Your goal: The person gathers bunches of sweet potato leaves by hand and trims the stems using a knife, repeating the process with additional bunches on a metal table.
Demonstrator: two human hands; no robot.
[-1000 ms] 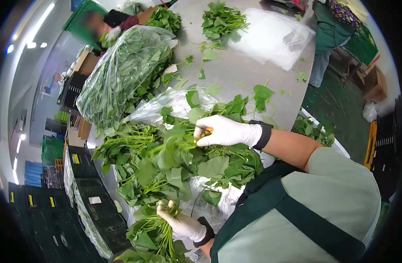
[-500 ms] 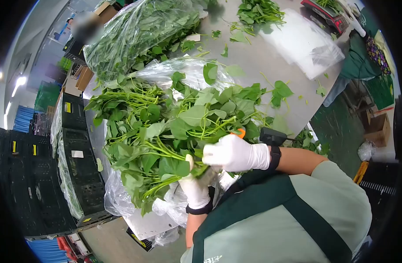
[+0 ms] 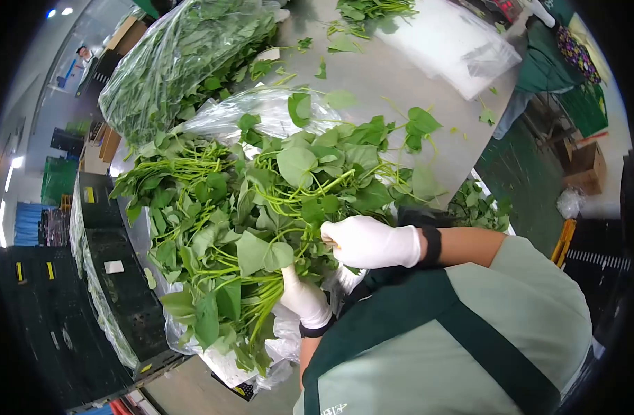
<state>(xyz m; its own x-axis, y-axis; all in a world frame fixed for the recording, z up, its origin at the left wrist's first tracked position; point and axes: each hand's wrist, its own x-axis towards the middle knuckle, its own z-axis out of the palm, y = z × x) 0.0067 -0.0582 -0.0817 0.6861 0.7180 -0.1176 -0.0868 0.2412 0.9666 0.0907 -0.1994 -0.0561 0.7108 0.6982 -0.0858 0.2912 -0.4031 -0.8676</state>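
My left hand [image 3: 304,301], in a white glove, is closed around a bunch of leafy green stems [image 3: 261,294]. The stems fan out to the left, their leaves hanging over the table's near edge. Just above and to the right, my gloved right hand [image 3: 374,242] is closed, its fingertips pinched near the cut stems. What lies between those fingertips is too small to make out. Both hands are at the near side of a large heap of leafy greens [image 3: 296,167], which lies partly on clear plastic [image 3: 261,114].
A big clear bag of greens [image 3: 185,66] stands at the back left. White plastic sheets [image 3: 448,45] lie at the back right of the metal table [image 3: 400,86]. Black crates [image 3: 123,277] line the left side. Another person's green clothing [image 3: 542,59] shows at upper right.
My left hand has turned and moved slightly down, its bunch now spread lower left. My right hand stays close by, still closed. The orange thing beside it is no longer visible. The view has shifted.
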